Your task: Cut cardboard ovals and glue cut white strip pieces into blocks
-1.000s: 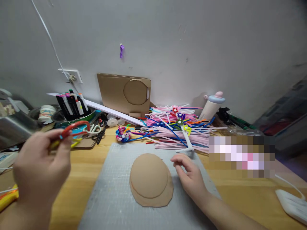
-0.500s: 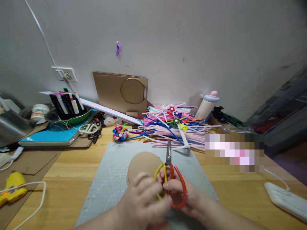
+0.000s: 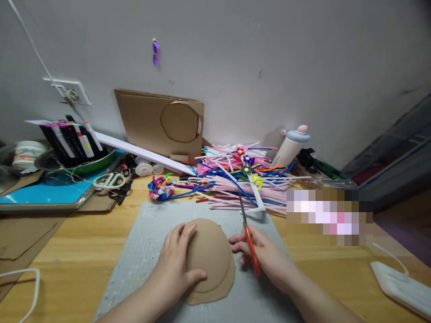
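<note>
In the head view, the only one here, you have a round cardboard disc [image 3: 210, 251] lying on top of a larger cardboard piece [image 3: 217, 296], both on the grey cutting mat [image 3: 129, 251] in front of you on the bench [image 3: 81, 237]. The disc is already cut, with a fairly smooth edge. The larger piece has angular, straight-snipped sides and juts out past the disc at the lower right, so I judge that its outline is only roughly cut and that this margin is untrimmed. Whether the two layers are fixed together, you can't tell from here.

Your left hand [image 3: 173, 267] is open, spread over the left side of the stack, with the fingertips near the disc's upper left and the thumb lying on its lower part. Your left forearm comes in from the bottom edge, slanting up to the right.

Your right hand [image 3: 261, 251] is closed loosely around the red-handled scissors [image 3: 252, 255], just right of the cardboard and apart from it. The blades point away from you, towards the pipe cleaners [image 3: 276, 195], and appear nearly edge-on; whether they are parted can't be told. Your right forearm reaches in from the lower right.
</note>
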A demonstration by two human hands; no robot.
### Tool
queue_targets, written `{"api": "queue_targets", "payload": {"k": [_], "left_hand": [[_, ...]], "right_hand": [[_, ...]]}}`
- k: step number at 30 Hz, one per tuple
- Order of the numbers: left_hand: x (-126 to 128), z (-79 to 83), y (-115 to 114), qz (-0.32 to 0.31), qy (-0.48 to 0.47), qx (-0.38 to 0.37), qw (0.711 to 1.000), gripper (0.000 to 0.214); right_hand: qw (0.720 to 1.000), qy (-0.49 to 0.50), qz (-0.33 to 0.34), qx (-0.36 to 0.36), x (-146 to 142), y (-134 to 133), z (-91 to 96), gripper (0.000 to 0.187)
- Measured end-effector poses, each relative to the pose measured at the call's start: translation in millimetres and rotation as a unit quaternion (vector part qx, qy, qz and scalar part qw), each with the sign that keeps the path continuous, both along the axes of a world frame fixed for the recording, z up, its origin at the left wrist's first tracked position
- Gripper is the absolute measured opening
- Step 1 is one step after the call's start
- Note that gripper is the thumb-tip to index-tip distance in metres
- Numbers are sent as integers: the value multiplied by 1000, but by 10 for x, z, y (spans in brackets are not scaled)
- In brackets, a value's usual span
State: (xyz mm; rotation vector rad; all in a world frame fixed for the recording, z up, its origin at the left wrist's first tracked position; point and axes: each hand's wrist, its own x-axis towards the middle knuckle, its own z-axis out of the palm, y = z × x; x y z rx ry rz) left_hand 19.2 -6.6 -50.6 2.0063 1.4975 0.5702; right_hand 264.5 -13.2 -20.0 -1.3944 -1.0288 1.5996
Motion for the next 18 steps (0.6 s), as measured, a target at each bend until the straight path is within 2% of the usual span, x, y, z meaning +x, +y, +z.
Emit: {"api": "queue_targets", "payload": {"k": [5, 9, 11, 13, 15, 17, 18], "left_hand": [[103, 173, -63, 9, -105, -23, 994, 89], [95, 307, 12, 84, -178, -36, 980, 69], [13, 386, 120, 116, -245, -89, 958, 59], [-114, 486, 239, 121, -326, -150, 925, 50], [-251, 584, 330, 108, -353, -221, 903, 48], [-357, 642, 372, 62, -341, -309, 886, 49], [-388, 646, 373, 39, -321, -334, 885, 47]], "right_hand": [[998, 59, 8, 5, -85, -35, 81, 34], [998, 33, 33, 37, -119, -73, 105, 40], [998, 22, 20, 51, -64, -64, 117, 40], [996, 3, -26, 80, 52, -35, 159, 38], [984, -8, -113, 135, 210, 4, 248, 35], [951, 6, -222, 214, 379, 44, 373, 34], [920, 11, -295, 259, 456, 62, 437, 34]]}}
